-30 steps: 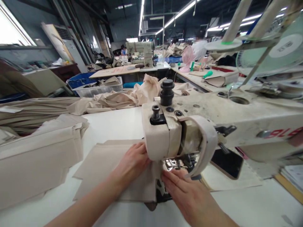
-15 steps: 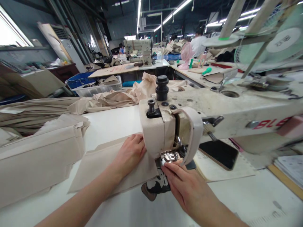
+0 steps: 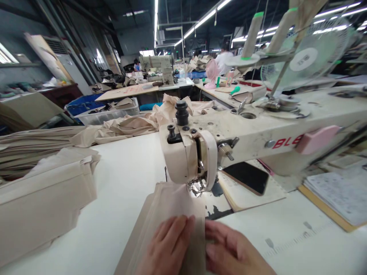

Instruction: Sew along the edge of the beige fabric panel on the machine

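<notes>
A beige fabric piece [image 3: 174,202], folded or layered, lies lengthwise toward me on the white sewing table, its far end beside the presser foot [image 3: 197,187] of the sewing machine [image 3: 183,156]. My left hand [image 3: 169,244] rests flat on top of the fabric, fingers close together. Along the fabric's right edge is my right hand [image 3: 229,248], slightly blurred, fingers curved and the thumb apart from them; its fingertips touch the edge. The needle area is partly hidden by the machine head.
A stack of beige panels [image 3: 43,202] lies at the left, with more folded cloth [image 3: 37,149] behind. Under the machine arm, a phone [image 3: 249,177] lies on a notebook [image 3: 229,191]. Written sheets [image 3: 338,194] are at the right. Thread cones [image 3: 252,36] and a fan [image 3: 306,57] stand behind.
The fabric has turned from lying sideways to pointing toward me. Both hands have come back from the machine head, the left moving right and nearer. The view has shifted to the right.
</notes>
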Action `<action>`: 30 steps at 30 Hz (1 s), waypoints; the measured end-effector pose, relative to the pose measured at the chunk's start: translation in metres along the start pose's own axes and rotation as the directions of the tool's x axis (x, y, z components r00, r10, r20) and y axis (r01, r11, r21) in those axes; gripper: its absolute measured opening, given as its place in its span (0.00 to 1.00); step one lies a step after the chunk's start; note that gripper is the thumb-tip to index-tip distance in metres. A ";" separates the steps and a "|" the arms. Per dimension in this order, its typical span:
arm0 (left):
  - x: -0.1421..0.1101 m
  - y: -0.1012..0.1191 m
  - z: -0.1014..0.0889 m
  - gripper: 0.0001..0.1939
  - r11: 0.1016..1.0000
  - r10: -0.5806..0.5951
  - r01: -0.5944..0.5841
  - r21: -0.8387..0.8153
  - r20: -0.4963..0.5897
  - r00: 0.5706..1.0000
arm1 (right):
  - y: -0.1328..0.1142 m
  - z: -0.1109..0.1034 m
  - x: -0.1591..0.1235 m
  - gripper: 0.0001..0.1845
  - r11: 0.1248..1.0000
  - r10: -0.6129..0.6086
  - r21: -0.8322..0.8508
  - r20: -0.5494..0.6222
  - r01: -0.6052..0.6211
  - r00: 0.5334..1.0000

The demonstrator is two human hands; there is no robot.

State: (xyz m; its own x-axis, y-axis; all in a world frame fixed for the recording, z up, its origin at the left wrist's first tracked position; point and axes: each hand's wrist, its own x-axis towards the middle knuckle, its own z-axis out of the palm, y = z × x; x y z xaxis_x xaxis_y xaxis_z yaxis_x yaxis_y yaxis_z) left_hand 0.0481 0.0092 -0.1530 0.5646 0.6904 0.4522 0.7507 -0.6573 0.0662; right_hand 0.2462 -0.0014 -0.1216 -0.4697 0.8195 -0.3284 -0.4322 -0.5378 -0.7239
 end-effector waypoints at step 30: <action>0.063 0.009 -0.010 0.16 0.485 -0.513 0.686 -0.543 0.458 0.726 | -0.030 0.000 0.034 0.15 0.962 -0.150 -0.242 -0.085 0.125 0.985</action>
State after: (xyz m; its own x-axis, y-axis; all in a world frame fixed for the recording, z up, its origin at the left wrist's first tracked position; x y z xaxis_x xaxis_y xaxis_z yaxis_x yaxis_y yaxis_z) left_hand 0.0871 0.0434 -0.1150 0.1818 0.9767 -0.1136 0.5653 -0.0093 0.8248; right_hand 0.2435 0.0428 -0.1112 -0.3329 0.9045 -0.2665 -0.2883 -0.3668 -0.8845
